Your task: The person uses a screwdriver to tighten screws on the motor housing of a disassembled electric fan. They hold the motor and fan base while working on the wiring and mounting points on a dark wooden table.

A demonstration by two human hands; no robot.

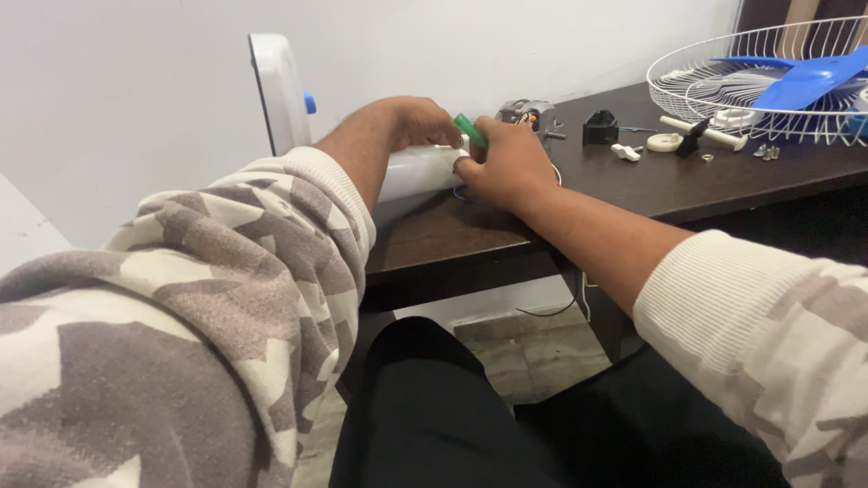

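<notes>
My left hand (418, 121) rests on top of a white tube-shaped fan part (414, 172) lying on the dark wooden table (633, 185). My right hand (508, 163) grips a green-handled screwdriver (470, 131) at the tube's right end. Behind my hands sits a grey fan motor (527, 112), partly hidden. A thin wire shows under my right hand.
A white wire fan guard (714, 54) with a blue fan blade (805, 79) lies at the table's far right. Small white and black parts (633, 145) and screws (768, 152) lie scattered near it. A white and blue fan base (278, 90) stands against the wall at left.
</notes>
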